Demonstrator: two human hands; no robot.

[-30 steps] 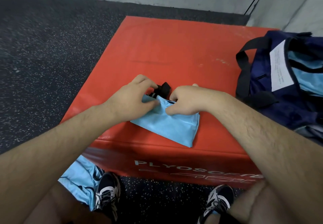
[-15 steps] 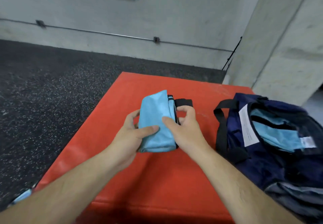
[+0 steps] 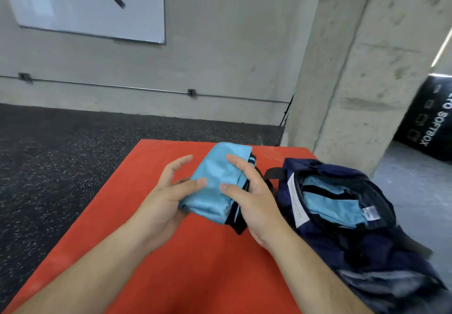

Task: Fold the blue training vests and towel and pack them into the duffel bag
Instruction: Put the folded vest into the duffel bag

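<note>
The folded blue vest (image 3: 215, 181) is held above the red worktop (image 3: 137, 215), just left of the open duffel bag (image 3: 342, 206). The left hand (image 3: 168, 191) supports it with thumb on top and fingers spread loose; the right hand (image 3: 249, 191) clasps its right edge. Step in hand: packing; the next move calls for carrying the bundle rightward into the bag opening without unfolding it.

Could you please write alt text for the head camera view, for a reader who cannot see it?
Two bare hands, left hand and right hand, hold a folded blue vest above a red mat. To the right lies an open navy duffel bag with blue fabric already inside.

Folded vest (image 3: 215, 181) left of duffel bag (image 3: 347, 218), over box (image 3: 171, 252).
</note>
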